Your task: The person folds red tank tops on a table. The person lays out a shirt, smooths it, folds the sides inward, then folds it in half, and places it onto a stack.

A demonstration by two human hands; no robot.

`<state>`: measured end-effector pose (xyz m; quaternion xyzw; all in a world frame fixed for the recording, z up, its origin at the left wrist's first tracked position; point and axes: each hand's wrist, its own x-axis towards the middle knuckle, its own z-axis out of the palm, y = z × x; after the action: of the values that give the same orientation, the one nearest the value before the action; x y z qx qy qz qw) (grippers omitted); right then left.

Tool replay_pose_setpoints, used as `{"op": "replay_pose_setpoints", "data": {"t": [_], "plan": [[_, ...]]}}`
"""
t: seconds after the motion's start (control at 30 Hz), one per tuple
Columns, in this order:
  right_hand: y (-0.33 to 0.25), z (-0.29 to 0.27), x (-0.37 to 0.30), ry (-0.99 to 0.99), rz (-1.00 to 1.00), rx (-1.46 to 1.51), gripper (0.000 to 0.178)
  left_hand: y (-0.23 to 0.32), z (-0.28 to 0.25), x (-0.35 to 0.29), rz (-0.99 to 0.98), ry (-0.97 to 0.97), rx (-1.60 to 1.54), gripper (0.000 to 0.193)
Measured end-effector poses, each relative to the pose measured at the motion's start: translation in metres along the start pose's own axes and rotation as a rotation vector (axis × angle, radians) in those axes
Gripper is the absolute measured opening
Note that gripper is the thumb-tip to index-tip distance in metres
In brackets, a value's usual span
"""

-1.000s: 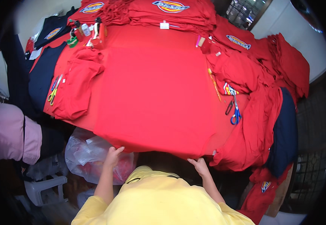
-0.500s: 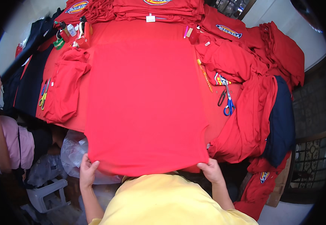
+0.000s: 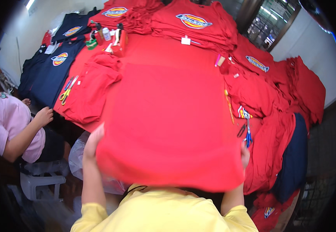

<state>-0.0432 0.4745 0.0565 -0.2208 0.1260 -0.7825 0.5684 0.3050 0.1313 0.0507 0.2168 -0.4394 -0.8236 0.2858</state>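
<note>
A plain red shirt (image 3: pixel 172 112) lies over the red-covered table in front of me, its near part lifted and blurred by motion. My left hand (image 3: pixel 95 141) is closed on its left side, some fingers hidden by the cloth. On the opposite side my right hand (image 3: pixel 245 155) grips the fabric, partly behind it. Close to that hand lie blue-handled scissors (image 3: pixel 247 139) and small black thread snips (image 3: pixel 242 130). Another folded red garment (image 3: pixel 92 87) rests left of the shirt, beside yellow-handled scissors (image 3: pixel 64 94).
Stacks of red shirts (image 3: pixel 199 33) line the back, with more red garments (image 3: pixel 253 92) heaped right. Dark blue shirts (image 3: pixel 54 77) hang at the left edge, near a seated person in pink (image 3: pixel 15 120). Small bottles (image 3: pixel 106 34) stand at the back left. A white stool (image 3: pixel 40 181) is below.
Both my hands have moved up and away from me, raising the shirt's near edge. My view has shifted left. The other person's raised arm and dark cloth have come down.
</note>
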Motion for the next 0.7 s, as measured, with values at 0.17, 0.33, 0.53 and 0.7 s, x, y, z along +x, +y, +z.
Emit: {"op": "replay_pose_setpoints", "data": {"t": [0.17, 0.33, 0.53, 0.7], "plan": [[-0.012, -0.015, 0.119, 0.442, -0.279, -0.309, 0.063, 0.002, -0.005, 0.102, 0.136, -0.014, -0.131, 0.061], [-0.003, -0.072, 0.039, 0.900, -0.204, -1.763, 0.026, -0.047, -0.059, 0.060, 0.227, 0.443, 1.339, 0.052], [0.024, -0.098, -0.019, 1.048, -0.134, -1.658, 0.022, -0.062, -0.061, 0.042, 0.121, 0.525, 1.104, 0.033], [0.021, -0.071, 0.022, 0.968, 0.125, -1.830, 0.017, -0.041, -0.063, 0.063, 0.006, 0.346, 1.401, 0.030]]}}
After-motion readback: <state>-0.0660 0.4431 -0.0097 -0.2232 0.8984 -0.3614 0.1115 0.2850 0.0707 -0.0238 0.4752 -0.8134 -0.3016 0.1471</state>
